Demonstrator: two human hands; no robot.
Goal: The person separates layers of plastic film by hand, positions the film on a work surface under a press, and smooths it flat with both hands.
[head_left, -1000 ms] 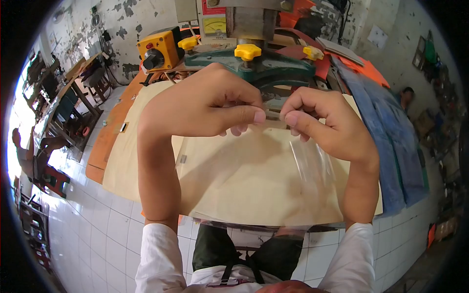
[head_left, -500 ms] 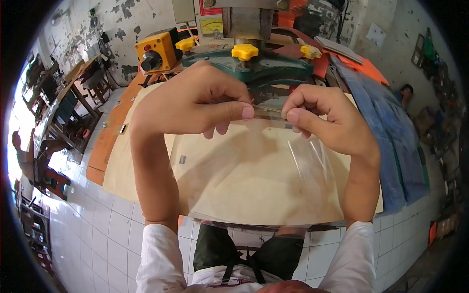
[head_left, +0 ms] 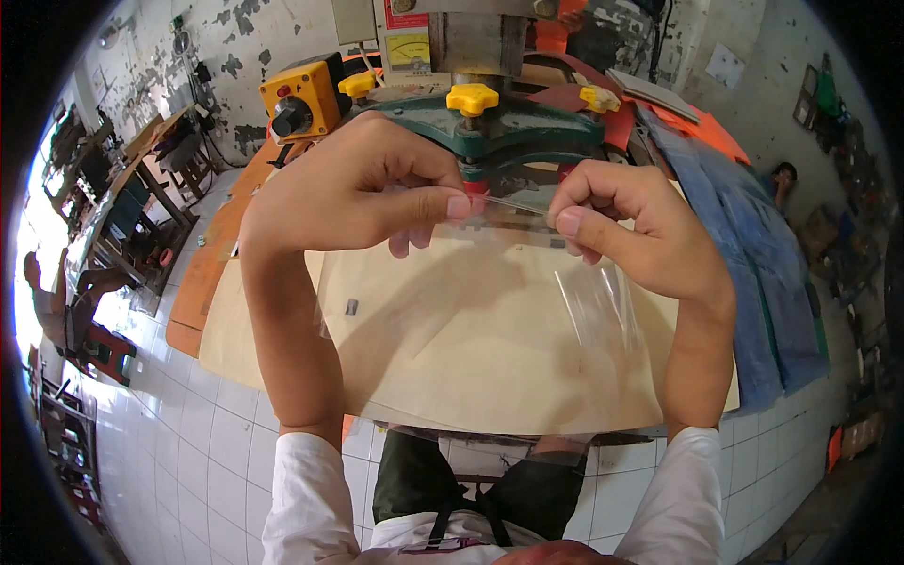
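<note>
Clear, thin plastic sheet [head_left: 513, 205] hangs above the flat cream surface [head_left: 235, 330], its upper edge running crosswise, dipping slightly rightward, pinched between closed fingers of left hand [head_left: 353, 193] and right hand [head_left: 645, 226].

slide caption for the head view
Left hand and right hand pinch the edge of a clear sheet above a cream-coloured surface.

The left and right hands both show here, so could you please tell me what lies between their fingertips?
In the head view, a thin edge of clear film spans the gap from the left hand to the right hand.
</note>
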